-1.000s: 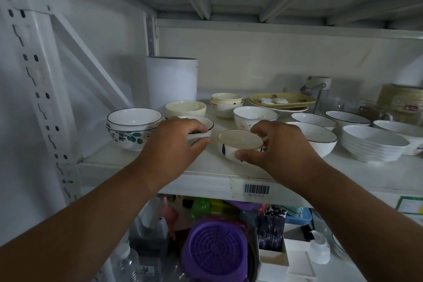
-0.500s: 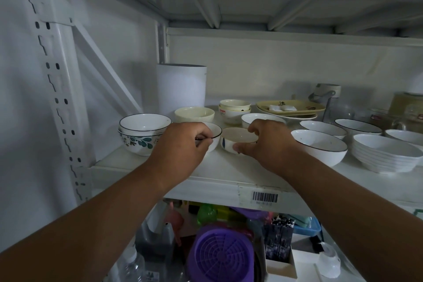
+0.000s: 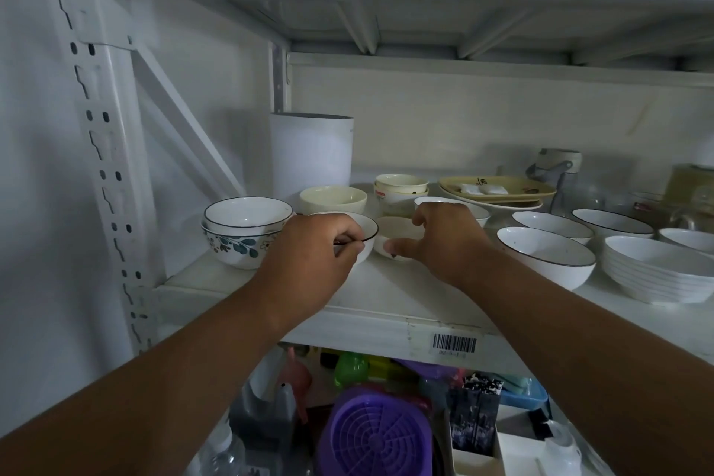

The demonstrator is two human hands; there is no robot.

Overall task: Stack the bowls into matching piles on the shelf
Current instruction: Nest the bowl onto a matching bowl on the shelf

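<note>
My left hand grips the near rim of a white bowl with a dark rim on the white shelf. My right hand holds a small white bowl right beside it, thumb on the near side and fingers over the far rim. To the left stands a pile of two bowls, a dark-rimmed white bowl in a floral bowl. Behind are a cream bowl and a small cream pile. Part of another white bowl shows behind my right hand.
A tall white cylinder stands at the back. To the right sit dark-rimmed white bowls, a pile of plain white bowls, yellow plates and a jug. The upright post bounds the left. A purple basket lies on the shelf below.
Both hands have slid their bowls farther back on the shelf, and the small bowl now sits close against the dark-rimmed one. The camera has moved nearer.
</note>
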